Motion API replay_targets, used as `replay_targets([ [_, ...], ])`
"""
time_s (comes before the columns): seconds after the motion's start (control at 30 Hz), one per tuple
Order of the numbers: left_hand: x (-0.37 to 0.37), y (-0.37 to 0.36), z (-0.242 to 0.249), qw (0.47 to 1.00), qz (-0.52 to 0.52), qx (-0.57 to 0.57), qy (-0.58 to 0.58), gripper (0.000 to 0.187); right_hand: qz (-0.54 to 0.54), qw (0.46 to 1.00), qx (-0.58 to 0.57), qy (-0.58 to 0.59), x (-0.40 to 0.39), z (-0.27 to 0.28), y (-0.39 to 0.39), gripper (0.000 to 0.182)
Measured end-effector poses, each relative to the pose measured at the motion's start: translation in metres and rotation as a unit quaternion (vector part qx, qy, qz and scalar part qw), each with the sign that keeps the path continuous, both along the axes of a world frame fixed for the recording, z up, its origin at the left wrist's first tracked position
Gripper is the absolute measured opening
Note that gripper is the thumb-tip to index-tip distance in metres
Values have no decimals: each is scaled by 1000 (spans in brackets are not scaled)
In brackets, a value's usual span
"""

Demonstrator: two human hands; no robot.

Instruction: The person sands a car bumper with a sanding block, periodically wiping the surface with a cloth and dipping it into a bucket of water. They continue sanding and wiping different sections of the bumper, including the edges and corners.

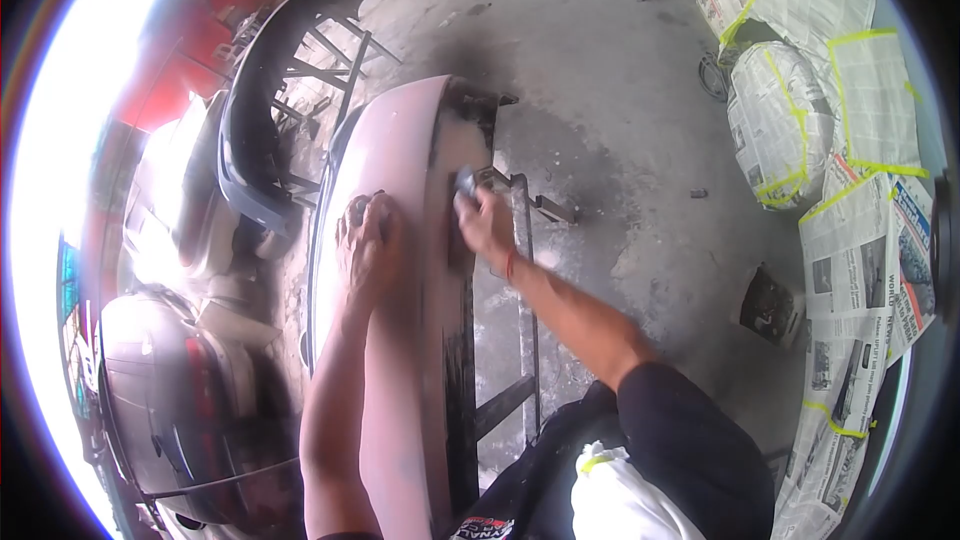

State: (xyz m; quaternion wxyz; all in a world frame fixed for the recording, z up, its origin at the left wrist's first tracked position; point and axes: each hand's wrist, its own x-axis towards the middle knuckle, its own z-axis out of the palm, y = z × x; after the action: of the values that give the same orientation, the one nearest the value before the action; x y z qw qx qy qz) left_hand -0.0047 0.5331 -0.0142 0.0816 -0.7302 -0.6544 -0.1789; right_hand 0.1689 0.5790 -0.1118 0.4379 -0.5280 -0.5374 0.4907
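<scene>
A long car bumper [400, 360], pinkish with bare dark patches along its right edge, runs lengthwise in front of me. My left hand [370, 240] rests on its top face, fingers bent around something small and dark that I cannot make out. On the bumper's right side, my right hand [487, 228] grips a grey-blue pad [465, 183], which touches or nearly touches the side face. A red band circles the right wrist. What lies under the fingers of both hands is hidden.
The bumper lies on a metal stand [527, 340]. A second, dark bumper [245, 130] is on another stand at the back left. Car parts [165, 380] stand at left. Newspaper masking [850, 280] with yellow tape covers a vehicle at right. A dark-faced box [768, 305] sits on the concrete floor [640, 140].
</scene>
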Motion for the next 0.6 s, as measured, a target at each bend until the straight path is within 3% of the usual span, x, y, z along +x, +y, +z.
replay_targets([
  [0.07, 3, 0, 2, 1000, 11, 4, 14, 28, 10, 999, -5, -48, 8, -23, 28, 26],
  [0.13, 2, -4, 0, 1000, 6, 3, -20, 27, 34, 997, 40, 55, 30, -41, 24, 24],
  [0.2, 1, -1, 2, 998, 9, 16, -60, 26, 25, 931, -99, 349, 59, -22, -21, 15],
  [0.23, -1, -2, 2, 998, -4, 22, -59, 25, 22, 896, -157, 416, 80, -4, -49, 16],
  [0.3, -6, -8, -7, 997, 7, 35, -70, 24, 1, 821, -330, 465, 93, -67, -70, 23],
  [0.37, -12, -3, -17, 996, 11, 76, -40, 22, 33, 822, -375, 427, 116, -97, -84, 37],
  [0.47, -10, -5, -22, 982, 7, 183, -40, 20, 117, 775, -379, 491, 149, -63, -79, 48],
  [0.6, 25, -21, 10, 990, 51, 118, 51, 21, 220, 792, -345, 453, 194, 3, -50, 55],
])
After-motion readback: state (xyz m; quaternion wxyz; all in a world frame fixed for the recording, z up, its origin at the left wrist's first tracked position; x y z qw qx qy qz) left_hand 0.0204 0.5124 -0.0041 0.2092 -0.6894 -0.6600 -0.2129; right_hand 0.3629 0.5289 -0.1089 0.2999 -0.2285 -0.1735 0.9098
